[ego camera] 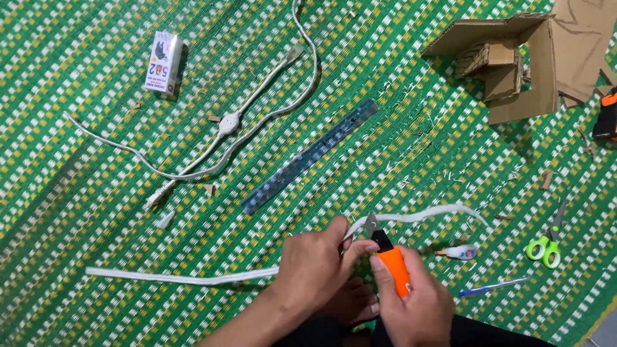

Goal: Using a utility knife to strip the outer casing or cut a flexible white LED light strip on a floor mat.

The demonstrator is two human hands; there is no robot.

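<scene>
Two hands are seen from the head camera, close together low in the view. The left hand (313, 268) is pinched on a long white flat cable (193, 277), which trails away to its left and curls off beyond the right hand (411, 302). An orange-handled cutter (389, 257) is clamped in the right hand, its tip at the cable. The cable is judged light, limp and springy, best gripped just beside the blade.
</scene>
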